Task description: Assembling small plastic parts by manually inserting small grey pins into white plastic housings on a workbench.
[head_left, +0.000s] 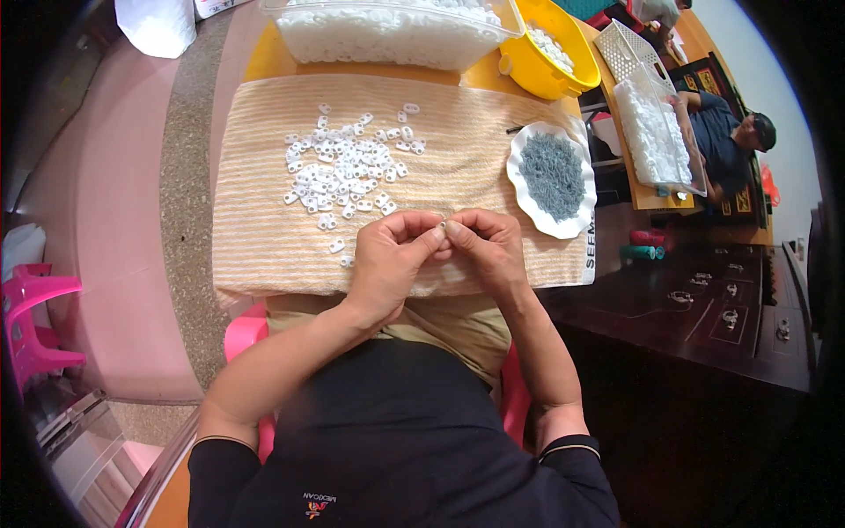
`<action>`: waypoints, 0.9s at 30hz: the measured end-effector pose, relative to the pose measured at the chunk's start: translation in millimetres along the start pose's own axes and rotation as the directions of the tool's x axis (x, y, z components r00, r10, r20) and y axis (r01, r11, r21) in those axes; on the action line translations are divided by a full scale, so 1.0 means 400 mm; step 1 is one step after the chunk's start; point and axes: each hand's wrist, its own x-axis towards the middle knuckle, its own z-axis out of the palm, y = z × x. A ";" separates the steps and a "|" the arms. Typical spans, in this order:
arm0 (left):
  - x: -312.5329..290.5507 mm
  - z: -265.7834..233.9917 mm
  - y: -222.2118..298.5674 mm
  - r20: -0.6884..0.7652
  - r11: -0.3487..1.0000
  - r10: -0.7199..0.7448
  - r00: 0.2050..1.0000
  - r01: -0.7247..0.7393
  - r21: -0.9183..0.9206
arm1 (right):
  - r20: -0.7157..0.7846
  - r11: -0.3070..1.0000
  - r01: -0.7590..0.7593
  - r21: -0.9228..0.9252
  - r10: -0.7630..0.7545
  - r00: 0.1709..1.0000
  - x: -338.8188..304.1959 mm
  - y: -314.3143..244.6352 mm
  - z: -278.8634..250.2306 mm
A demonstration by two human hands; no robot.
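Observation:
My left hand (393, 257) and my right hand (490, 249) meet above the near edge of a tan striped cloth (471, 119). Thumbs and forefingers of both are pinched together at one spot. A tiny pale bit shows between the fingertips, too small and covered to name. Just beyond my left hand lies a loose pile of small white plastic pieces with holes (345, 167), several of them scattered toward me. Right of my hands sits a white wavy-rimmed plate (562, 229) heaped with small grey-blue pieces (552, 176).
At the table's far side stand a clear bin of white pieces (387, 40) and a yellow basin (528, 77). A thin black tool (516, 129) lies beside the plate. Farther right, another person (717, 128) is at a second table with a clear bin (656, 132). A pink stool (44, 321) stands left.

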 end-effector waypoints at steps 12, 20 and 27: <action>0.017 -0.006 0.016 0.022 1.000 0.019 1.000 -0.019 -0.024 | -0.047 0.995 -0.016 0.095 0.021 0.999 -0.001 -0.029 0.017; 0.017 -0.004 0.021 0.030 0.998 -0.002 1.000 0.004 -0.065 | -0.025 0.992 -0.008 0.125 0.012 1.000 0.001 -0.006 -0.005; 0.018 -0.006 0.024 0.026 0.994 -0.006 1.000 0.009 -0.108 | -0.010 0.993 -0.014 0.114 0.015 1.000 0.002 -0.005 -0.020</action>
